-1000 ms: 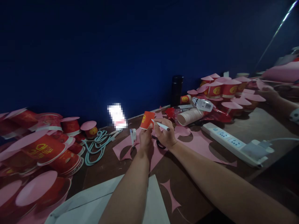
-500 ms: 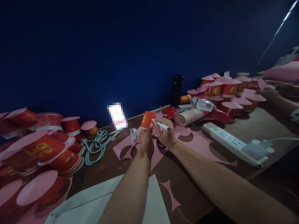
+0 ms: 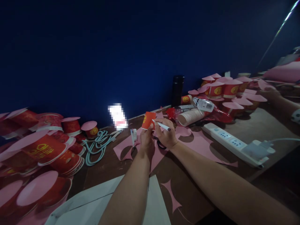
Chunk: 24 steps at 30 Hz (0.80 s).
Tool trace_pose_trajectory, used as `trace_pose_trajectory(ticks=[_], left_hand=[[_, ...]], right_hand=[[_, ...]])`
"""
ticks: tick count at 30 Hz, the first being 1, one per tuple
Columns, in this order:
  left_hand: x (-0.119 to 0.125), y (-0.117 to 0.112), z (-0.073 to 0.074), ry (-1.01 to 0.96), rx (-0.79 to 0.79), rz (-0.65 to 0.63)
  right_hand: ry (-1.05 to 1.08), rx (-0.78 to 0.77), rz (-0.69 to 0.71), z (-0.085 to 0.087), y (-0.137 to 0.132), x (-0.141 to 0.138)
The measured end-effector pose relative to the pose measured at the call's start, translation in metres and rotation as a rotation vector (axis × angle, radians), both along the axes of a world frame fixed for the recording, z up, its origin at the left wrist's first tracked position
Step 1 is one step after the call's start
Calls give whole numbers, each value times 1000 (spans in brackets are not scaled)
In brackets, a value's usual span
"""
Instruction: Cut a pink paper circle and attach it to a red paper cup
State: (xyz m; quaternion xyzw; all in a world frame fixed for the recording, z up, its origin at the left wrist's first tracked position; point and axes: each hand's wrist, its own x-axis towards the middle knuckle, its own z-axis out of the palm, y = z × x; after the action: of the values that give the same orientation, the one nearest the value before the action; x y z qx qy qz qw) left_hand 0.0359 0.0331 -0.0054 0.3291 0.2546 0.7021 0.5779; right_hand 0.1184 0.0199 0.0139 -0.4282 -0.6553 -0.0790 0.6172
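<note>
The left hand (image 3: 147, 140) is closed around the near part of a cup (image 3: 148, 120), and a pen (image 3: 163, 126) is gripped between the fingers of the right hand (image 3: 167, 134). The cup is held just beyond the left hand's fingertips, to the far left of the right hand. It is tilted, with its white-edged end turned toward the near side and its long axis running roughly from near to far; yellow lettering is shown on its left part. The pen is slanted, its dark end to the near right and its tip to the far left, set at the cup's right side; whether contact is made cannot be told.

At the far left, red cups topped with pink discs are heaped, one lettered cup (image 3: 50, 153) being plainly seen. Next, a pale blue cable (image 3: 99, 143) is coiled before a blurred bright screen (image 3: 117, 117). A white sheet (image 3: 98, 203) is partly covered by the left forearm. Beneath and beside the hands, cut pink paper (image 3: 199, 150) is spread over the table (image 3: 112, 172). Farther right, a dark flask (image 3: 177, 90) is stood by the wall (image 3: 117, 56), and a cup stack (image 3: 191, 117) is laid on its side. A power strip (image 3: 225, 137) is placed nearer, before more disc-topped cups (image 3: 234, 90). At the far right, a co-worker's hand (image 3: 270, 94) is seen beside a pink piece.
</note>
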Motion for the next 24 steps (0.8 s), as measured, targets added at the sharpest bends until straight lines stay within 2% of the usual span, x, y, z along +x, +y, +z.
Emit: trace_pose_trajectory(ticks=[24], left_hand=[[-1,0,0,24,24,-26]], right_hand=[[-7,27,-11,1,1,2]])
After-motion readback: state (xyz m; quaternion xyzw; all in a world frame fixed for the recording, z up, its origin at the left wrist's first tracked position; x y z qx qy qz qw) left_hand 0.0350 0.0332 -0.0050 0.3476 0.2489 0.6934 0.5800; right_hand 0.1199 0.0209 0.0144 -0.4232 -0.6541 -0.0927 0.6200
